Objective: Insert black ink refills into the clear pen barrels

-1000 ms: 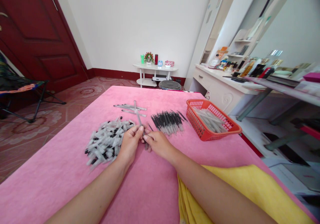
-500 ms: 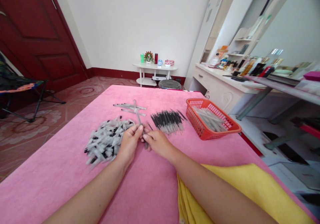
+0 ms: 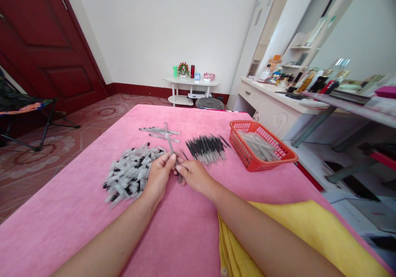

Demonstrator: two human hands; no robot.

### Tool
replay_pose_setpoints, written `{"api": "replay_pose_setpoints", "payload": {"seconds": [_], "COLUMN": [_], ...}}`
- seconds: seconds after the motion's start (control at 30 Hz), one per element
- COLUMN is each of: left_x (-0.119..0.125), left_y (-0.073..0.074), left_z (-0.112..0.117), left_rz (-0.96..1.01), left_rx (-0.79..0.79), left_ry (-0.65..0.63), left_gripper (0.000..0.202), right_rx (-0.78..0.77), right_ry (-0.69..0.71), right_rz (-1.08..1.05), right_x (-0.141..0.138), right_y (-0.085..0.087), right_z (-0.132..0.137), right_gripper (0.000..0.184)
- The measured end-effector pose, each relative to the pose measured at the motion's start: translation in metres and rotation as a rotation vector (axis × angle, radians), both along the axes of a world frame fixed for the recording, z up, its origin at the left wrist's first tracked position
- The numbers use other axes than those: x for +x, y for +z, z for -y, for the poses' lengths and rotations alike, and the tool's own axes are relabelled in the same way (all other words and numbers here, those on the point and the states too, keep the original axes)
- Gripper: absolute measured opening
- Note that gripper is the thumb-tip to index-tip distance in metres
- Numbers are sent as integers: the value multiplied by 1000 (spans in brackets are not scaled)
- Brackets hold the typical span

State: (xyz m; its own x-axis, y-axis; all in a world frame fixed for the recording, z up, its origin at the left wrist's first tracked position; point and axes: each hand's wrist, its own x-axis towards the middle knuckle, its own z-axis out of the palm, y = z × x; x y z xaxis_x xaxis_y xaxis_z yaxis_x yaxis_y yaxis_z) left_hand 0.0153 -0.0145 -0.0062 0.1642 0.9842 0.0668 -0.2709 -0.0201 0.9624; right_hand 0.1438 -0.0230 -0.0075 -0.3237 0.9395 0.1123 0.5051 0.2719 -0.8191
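The clear pen barrel [image 3: 169, 141] is over the middle of the bench [image 3: 77, 211], its near end pinched in the fingers [image 3: 168, 161] of the left hand [image 3: 158, 177] and its far end pointing away over the loose pens [image 3: 159, 131]. The right hand [image 3: 194, 176] meets it from the right with its fingers [image 3: 181, 169] curled in at that near end. I cannot tell whether they grip the barrel or a thin part between them. The work looks like fitting a slim part into the barrel's mouth. To do it well, hold the barrel steady in the left pinch close to the opening, line the part up along the barrel's axis, and push straight without bending it. The heap of clear-and-black caps [image 3: 130, 176] lies just left of the left hand and the row of black refills [image 3: 206, 149] is near on the right. The orange basket [image 3: 246, 157] farther right holds finished pens.
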Motion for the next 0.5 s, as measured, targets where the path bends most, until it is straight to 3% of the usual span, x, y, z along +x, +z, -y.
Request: {"api": "replay_pose_setpoints", "payload": {"seconds": [0.5], "left_x": [0], "left_y": [0], "left_z": [0], "left_rz": [12], "left_rx": [-11], "left_ry": [-14], "left_gripper": [27], "right_rx": [1], "right_ry": [7], "right_rz": [9], "right_x": [1], "right_y": [-2], "right_z": [0], "right_gripper": [34]}}
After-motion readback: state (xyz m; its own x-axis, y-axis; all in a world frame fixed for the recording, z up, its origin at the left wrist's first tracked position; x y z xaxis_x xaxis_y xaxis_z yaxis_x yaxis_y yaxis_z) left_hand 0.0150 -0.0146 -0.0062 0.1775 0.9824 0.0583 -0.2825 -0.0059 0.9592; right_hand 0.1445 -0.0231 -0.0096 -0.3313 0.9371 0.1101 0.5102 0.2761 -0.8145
